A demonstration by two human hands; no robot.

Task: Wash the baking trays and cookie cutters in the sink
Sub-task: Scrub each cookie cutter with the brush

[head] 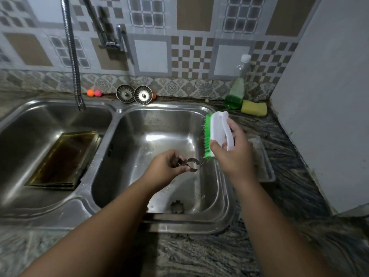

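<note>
Over the right basin of the steel sink (167,110), my left hand (167,166) pinches a small metal cookie cutter (192,164). My right hand (232,150) grips the white handle of a scrub brush (214,132) with green bristles, whose lower tip touches the cutter's right end. Another cookie cutter (177,206), gear-shaped, lies on the basin floor near the front wall. A dark, stained baking tray (65,158) lies in the left basin. A second metal tray (263,162) rests on the counter right of the sink, partly hidden by my right hand.
A flexible faucet hose (72,54) hangs over the left basin. Two sink strainers (134,94) lean against the tiled wall behind the sink, with small orange and pink balls (94,93) beside them. A bottle of green dish soap (236,86) and a yellow sponge (254,108) stand back right.
</note>
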